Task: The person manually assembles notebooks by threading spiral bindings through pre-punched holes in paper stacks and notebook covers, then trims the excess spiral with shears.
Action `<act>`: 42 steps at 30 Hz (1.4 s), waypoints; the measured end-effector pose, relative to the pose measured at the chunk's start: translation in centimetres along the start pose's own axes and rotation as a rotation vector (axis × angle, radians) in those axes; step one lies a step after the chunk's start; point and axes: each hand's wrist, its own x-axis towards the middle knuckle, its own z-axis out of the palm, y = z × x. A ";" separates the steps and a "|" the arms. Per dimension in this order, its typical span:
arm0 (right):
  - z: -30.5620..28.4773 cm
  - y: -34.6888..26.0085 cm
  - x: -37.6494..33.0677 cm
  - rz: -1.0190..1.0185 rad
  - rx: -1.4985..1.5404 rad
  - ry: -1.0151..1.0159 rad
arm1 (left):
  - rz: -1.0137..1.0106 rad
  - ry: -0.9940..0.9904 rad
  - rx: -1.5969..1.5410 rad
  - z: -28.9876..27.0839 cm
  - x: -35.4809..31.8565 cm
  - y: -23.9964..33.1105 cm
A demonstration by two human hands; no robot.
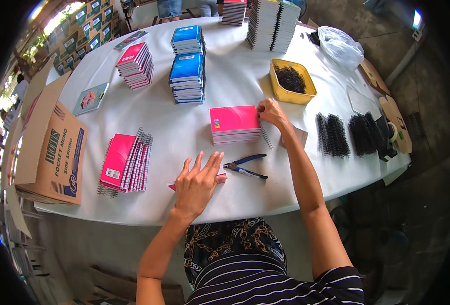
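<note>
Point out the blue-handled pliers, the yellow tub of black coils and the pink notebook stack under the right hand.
Blue-handled metal pliers (245,166), head view, on the handles.
Yellow plastic tub of black coils (306,93), head view, on its near rim.
Pink-covered notebook stack (232,120), head view, on the top cover.

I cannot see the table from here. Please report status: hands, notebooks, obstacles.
Left hand flat on a pink notebook. Right hand pinching the pink stack at its coil edge. Pliers lying between hands.
</note>
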 end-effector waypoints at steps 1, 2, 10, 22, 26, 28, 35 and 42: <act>-0.1 0.1 0.1 -0.004 -0.017 -0.021 | -0.005 0.004 -0.002 0.0 0.0 0.0; -0.1 0.2 0.0 -0.007 -0.034 -0.041 | -0.008 0.008 -0.006 -0.1 0.2 0.0; -4.3 -3.5 -5.7 0.010 0.454 0.059 | -0.028 -0.038 -0.057 -0.1 0.0 -0.1; -2.3 -11.8 -14.5 -0.238 0.552 -0.288 | -0.005 -0.063 -0.055 -0.2 0.5 -0.5; -1.6 -11.0 -14.3 -0.302 0.628 -0.369 | 0.031 -0.037 -0.021 -0.1 0.6 -0.7; -1.5 -10.7 -14.1 -0.330 0.664 -0.405 | 0.034 -0.043 -0.021 -0.1 0.6 -0.7; -2.6 -12.7 -14.7 -0.339 0.293 -0.368 | 0.018 -0.053 -0.040 0.1 0.5 -0.8; -2.8 -14.0 -15.6 -0.448 0.035 -0.271 | 0.015 -0.070 -0.072 -0.4 0.6 -0.6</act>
